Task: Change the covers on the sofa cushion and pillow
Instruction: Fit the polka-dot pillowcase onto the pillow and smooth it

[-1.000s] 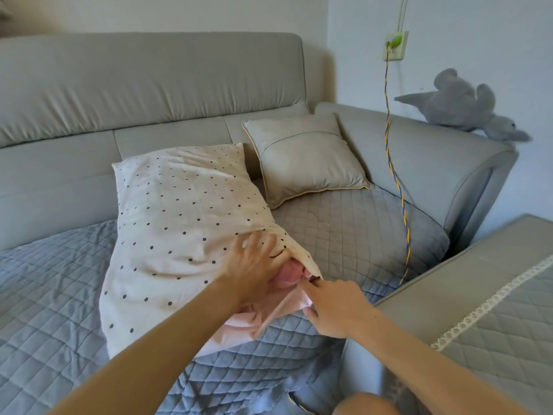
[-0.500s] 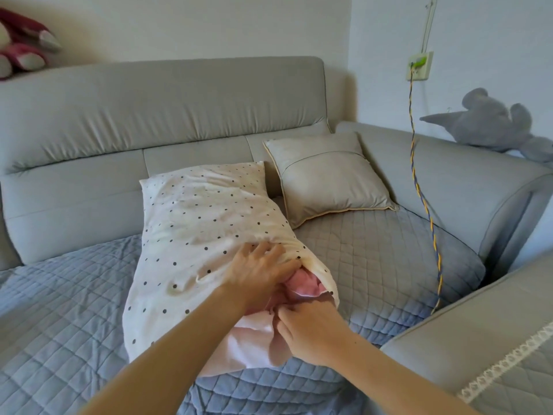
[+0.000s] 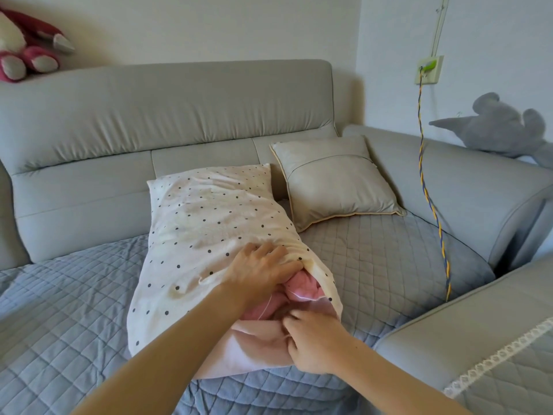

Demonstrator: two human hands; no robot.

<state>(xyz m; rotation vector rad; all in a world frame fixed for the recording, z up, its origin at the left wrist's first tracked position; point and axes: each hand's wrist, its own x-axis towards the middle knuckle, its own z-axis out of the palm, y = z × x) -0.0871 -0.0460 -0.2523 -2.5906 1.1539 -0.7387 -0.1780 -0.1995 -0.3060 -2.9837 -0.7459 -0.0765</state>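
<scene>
A long pillow in a cream cover with dark dots point(image 3: 209, 235) lies on the sofa seat, its open end facing me. Pink inner pillow fabric point(image 3: 305, 287) shows at that opening. My left hand point(image 3: 260, 272) lies on top of the cover at the opening's upper edge, fingers curled over the rim. My right hand point(image 3: 311, 342) pinches the pale pink lower flap point(image 3: 251, 351) of the cover. A beige square sofa cushion point(image 3: 332, 181) leans against the backrest just right of the pillow.
The grey sofa point(image 3: 167, 115) carries a blue-grey quilted seat cover point(image 3: 65, 310). A yellow-and-blue twisted cord point(image 3: 431, 205) hangs from a wall socket down over the right arm. A grey plush toy point(image 3: 502, 127) sits on that arm, a pink-and-white plush point(image 3: 21, 52) top left.
My right hand slid down from the opening's corner onto the lower pink flap. My left hand stayed on the top edge. The view tilted up and drew back.
</scene>
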